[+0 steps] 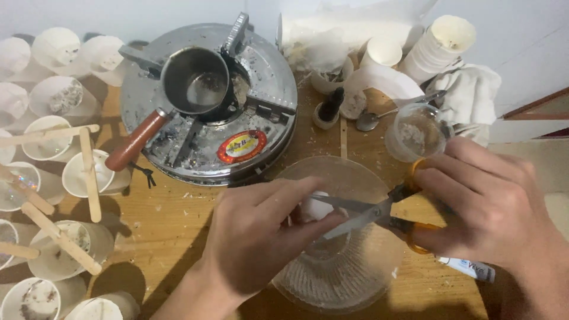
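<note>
My left hand [261, 234] pinches a white lump [316, 208] over the glass bowl [344, 272], at six o'clock from the stove [261, 71]. My right hand [492, 207] grips scissors [379, 216], blades parted around it. A slip could nick my fingertips [323, 228].

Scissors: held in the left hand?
No, the scissors with orange handles are in the right hand, while the left hand holds a small white piece at the blades.
</note>
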